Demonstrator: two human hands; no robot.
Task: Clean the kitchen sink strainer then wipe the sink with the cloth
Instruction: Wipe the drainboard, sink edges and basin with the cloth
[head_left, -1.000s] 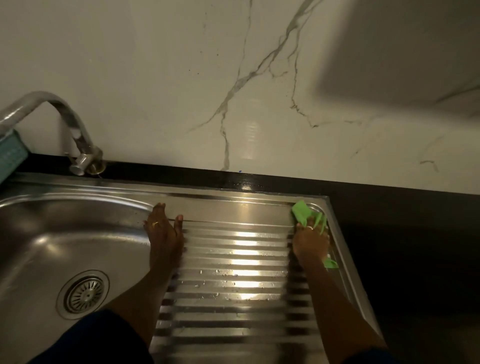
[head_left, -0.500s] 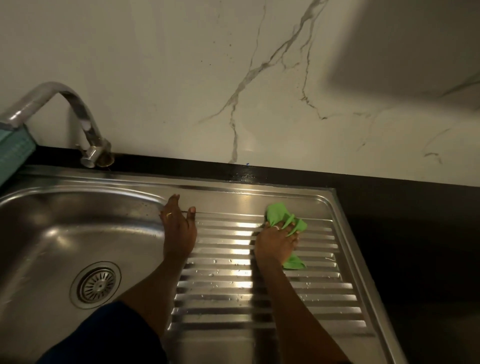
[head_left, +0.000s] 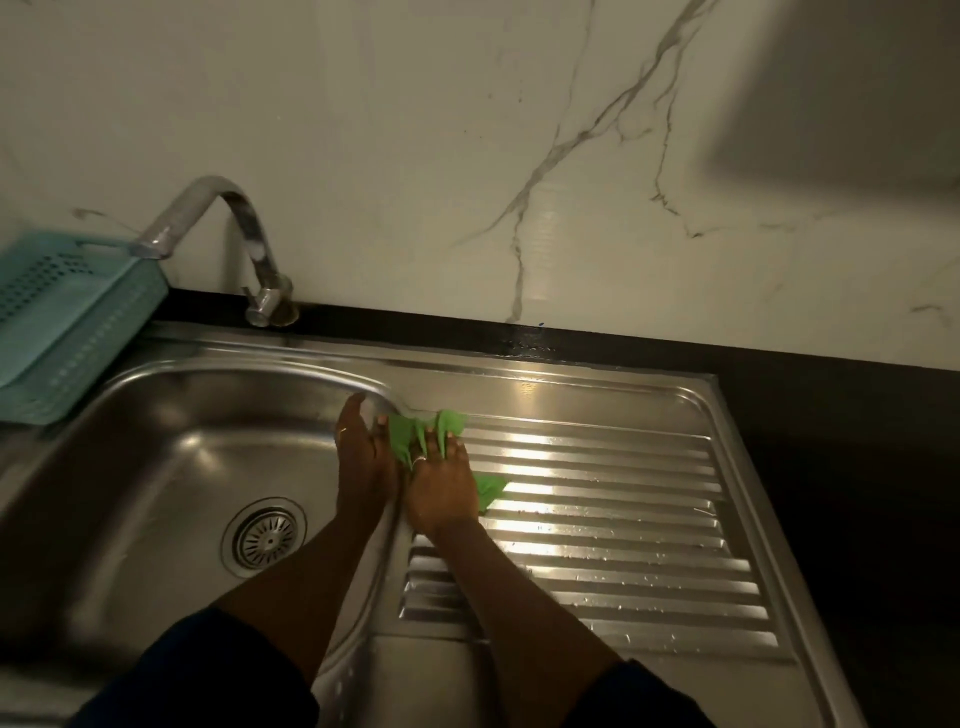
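1. Nearest the camera, two dark sleeves (head_left: 197, 675) frame the bottom edge; bare forearms run up from them and converge toward the middle of the sink unit.
2. The right hand (head_left: 441, 491) lies palm down on the green cloth (head_left: 415, 436), fingers spread and pressing it against the near-left corner of the ribbed draining board (head_left: 613, 525); cloth shows past the fingertips and a small corner shows at the right of the wrist; water drops dot the ribs.
3. The left hand (head_left: 363, 457) rests flat on the rim between bowl and draining board, just beside the right hand, fingers held together and touching the left edge of the cloth; it grips nothing.
4. The strainer (head_left: 267, 538) sits in the drain at the floor of the steel sink (head_left: 156, 457) bowl, left of the left forearm and well apart from the cloth.
5. Further back, a curved chrome tap (head_left: 228, 234) rises from the dark table (head_left: 831, 395) strip behind the sink; a light blue perforated basket (head_left: 67, 312) stands at the far left, its corner over the sink rim.
6. Behind everything is a white marble-veined wall (head_left: 467, 156); no brand, label or writing can be read anywhere.
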